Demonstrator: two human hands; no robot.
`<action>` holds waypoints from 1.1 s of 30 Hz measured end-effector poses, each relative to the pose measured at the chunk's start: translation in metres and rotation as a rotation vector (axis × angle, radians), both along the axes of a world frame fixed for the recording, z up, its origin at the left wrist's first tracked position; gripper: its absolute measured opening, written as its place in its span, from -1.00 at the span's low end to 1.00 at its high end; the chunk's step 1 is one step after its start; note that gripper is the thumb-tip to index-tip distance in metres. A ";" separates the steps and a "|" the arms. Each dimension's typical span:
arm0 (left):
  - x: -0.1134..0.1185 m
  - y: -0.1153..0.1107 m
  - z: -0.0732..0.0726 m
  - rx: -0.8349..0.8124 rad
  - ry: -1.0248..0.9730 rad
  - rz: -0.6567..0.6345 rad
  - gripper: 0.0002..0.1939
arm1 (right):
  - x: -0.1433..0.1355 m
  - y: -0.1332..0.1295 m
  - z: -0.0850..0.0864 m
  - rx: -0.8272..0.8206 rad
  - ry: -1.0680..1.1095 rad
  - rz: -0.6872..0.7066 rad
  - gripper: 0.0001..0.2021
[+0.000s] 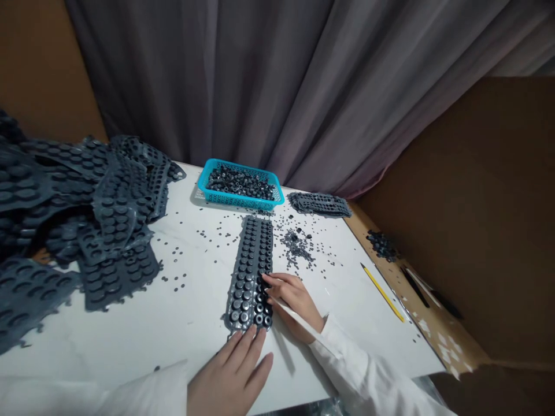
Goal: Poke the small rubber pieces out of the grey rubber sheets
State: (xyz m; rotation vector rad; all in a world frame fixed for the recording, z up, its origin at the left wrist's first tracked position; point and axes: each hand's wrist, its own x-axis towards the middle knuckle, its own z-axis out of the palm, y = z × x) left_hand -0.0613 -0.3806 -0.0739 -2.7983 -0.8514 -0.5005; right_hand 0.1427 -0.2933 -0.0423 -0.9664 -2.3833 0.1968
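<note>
A dark grey rubber sheet [254,254] with rows of round, cup-like parts lies lengthwise on the white table. My left hand [232,372] is open, its outstretched fingertips at the sheet's near edge. My right hand [295,303] is closed around a long, thin, pale tool [299,320], whose exact kind does not show. Its fingers are over the right-hand rows of the sheet, and they hide the tool's tip. Near the hand, many small dark discs [298,245] are scattered to the right of the sheet.
A blue plastic basket [212,196] of small black parts stands behind the sheet. Many similar sheets [115,214] are heaped at left. More strips [319,204] lie at back right. A yellow pencil-like tool [382,292] and a black pile [381,245] are along the right side.
</note>
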 end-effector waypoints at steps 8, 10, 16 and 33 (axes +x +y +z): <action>0.000 0.001 0.003 0.022 -0.003 -0.011 -0.57 | 0.000 0.014 -0.009 0.220 -0.177 0.026 -0.90; 0.000 0.001 0.004 0.032 -0.009 0.000 -0.59 | 0.001 0.022 -0.006 0.255 -0.218 0.001 -0.89; 0.000 0.004 0.007 0.135 -0.054 0.028 -0.71 | 0.001 0.031 0.005 0.137 -0.073 -0.122 -0.88; 0.001 0.005 0.006 0.147 -0.066 0.028 -0.71 | 0.005 0.044 -0.002 0.191 -0.108 -0.153 -0.84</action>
